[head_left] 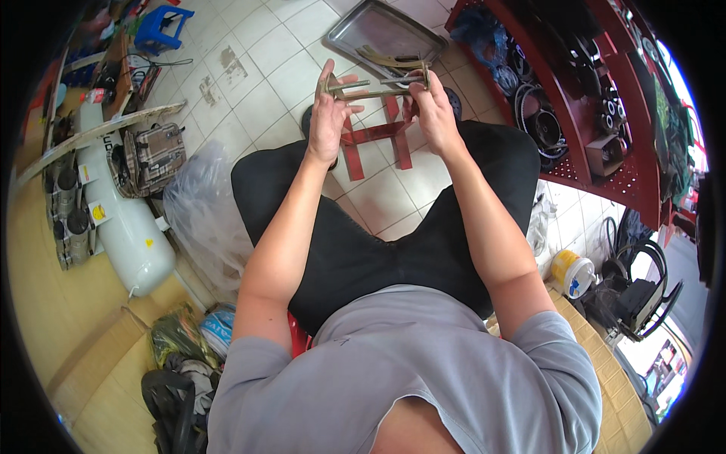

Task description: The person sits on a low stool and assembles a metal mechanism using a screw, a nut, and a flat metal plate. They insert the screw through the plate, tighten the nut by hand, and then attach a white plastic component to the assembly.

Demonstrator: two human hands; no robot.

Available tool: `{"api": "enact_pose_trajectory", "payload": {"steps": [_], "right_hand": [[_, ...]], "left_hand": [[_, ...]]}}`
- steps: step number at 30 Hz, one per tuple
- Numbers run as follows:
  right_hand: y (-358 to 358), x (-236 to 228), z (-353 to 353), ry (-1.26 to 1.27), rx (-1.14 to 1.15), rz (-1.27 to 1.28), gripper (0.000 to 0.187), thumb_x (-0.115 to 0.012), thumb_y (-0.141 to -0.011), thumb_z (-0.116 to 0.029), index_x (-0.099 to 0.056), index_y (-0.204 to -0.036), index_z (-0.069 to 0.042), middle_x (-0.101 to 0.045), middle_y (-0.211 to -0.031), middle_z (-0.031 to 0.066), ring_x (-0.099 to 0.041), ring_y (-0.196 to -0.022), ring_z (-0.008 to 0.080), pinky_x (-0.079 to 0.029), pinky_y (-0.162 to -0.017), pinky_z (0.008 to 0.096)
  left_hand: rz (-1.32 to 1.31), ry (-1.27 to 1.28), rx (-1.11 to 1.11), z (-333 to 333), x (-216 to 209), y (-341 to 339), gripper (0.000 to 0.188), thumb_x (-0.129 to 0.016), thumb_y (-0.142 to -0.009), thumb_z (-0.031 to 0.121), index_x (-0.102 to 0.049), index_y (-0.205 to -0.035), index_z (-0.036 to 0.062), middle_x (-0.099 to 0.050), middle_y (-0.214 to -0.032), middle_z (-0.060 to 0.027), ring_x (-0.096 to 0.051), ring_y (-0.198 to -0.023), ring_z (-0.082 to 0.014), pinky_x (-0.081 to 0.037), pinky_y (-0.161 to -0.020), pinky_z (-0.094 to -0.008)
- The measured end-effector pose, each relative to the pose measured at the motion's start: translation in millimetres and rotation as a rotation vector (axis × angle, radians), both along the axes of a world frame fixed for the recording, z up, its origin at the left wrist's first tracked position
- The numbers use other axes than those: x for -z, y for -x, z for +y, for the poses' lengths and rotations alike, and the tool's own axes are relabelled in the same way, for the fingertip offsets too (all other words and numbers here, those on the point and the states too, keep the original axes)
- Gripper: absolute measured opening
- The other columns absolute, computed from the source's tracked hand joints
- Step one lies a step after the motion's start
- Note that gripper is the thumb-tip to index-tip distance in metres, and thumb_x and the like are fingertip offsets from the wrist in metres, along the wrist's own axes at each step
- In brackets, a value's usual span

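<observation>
Out in front of my knees, a brass-coloured metal frame with long rods [372, 95] is held level between both hands. At its left end plate, my left hand [327, 125] has its thumb and some fingers around the metal, the other fingers spread. The right end plate is gripped by my right hand [435, 113], fingers closed about it. Two shorter rods point inward from the end plates, with a gap between their tips. Below the frame, a red metal stand [374, 135] sits on the tiled floor between my feet, apart from the frame.
A metal tray [352, 34] lies ahead, with curved metal strips [386, 59] at its near edge. On the right stands a red shelf rack [578, 98] of parts. To the left are a white tank [128, 234], a plaid bag [155, 155] and a clear plastic bag [204, 204].
</observation>
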State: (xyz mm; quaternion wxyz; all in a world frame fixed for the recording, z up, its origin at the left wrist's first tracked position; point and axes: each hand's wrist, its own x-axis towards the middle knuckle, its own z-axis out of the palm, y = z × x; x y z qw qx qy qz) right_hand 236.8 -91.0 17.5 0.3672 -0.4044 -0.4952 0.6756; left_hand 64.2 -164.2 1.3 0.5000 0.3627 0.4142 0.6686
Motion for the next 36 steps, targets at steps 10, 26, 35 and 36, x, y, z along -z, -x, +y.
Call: {"api": "enact_pose_trajectory", "payload": {"steps": [10,26,35,36], "right_hand": [[-6.5,11.3,4.5,0.672,-0.123,-0.047,0.028,-0.047,-0.095,-0.033,-0.053,-0.098,-0.006,-0.043,-0.058,0.0015,-0.040,-0.047,0.0130,-0.035,-0.045,0.0291],[15.7,-14.8,-43.6,-0.485,-0.160,-0.383,0.025,-0.055,-0.088,-0.018,-0.045,-0.101,0.001,-0.059,-0.077,0.0210,-0.061,-0.074,0.0354,-0.047,-0.068,0.0407],[-10.2,-53.7,34.1,-0.463,-0.351,-0.435,0.037,-0.054,-0.082,-0.032,-0.054,-0.080,0.005,-0.055,-0.069,0.0224,-0.058,-0.066,0.0322,-0.045,-0.062,0.0408],[-6.9,-62.0,51.5,-0.478,-0.440,-0.458,0.038,-0.054,-0.082,-0.033,-0.057,-0.081,0.005,-0.057,-0.070,0.0210,-0.059,-0.066,0.0309,-0.045,-0.063,0.0400]], "left_hand": [[0.148,0.661,-0.024,0.6,20.9,22.8,0.073,-0.029,-0.095,0.060,-0.055,-0.123,-0.0018,-0.064,-0.075,-0.0046,-0.060,-0.068,-0.0130,-0.042,-0.057,-0.0234],[-0.456,0.332,-0.006,-3.6,-8.0,36.2,0.096,-0.024,-0.084,0.078,-0.040,-0.136,-0.0017,-0.053,-0.123,-0.0233,-0.052,-0.114,-0.0387,-0.036,-0.101,-0.0486],[0.301,0.193,0.448,4.7,-46.0,41.9,0.054,-0.063,-0.087,0.039,-0.056,-0.121,-0.0026,-0.065,-0.110,-0.0108,-0.058,-0.106,-0.0184,-0.044,-0.090,-0.0341],[0.381,0.237,0.527,11.7,-54.1,34.2,0.053,-0.066,-0.084,0.034,-0.055,-0.121,-0.0028,-0.065,-0.107,-0.0099,-0.059,-0.102,-0.0169,-0.045,-0.088,-0.0323]]}}
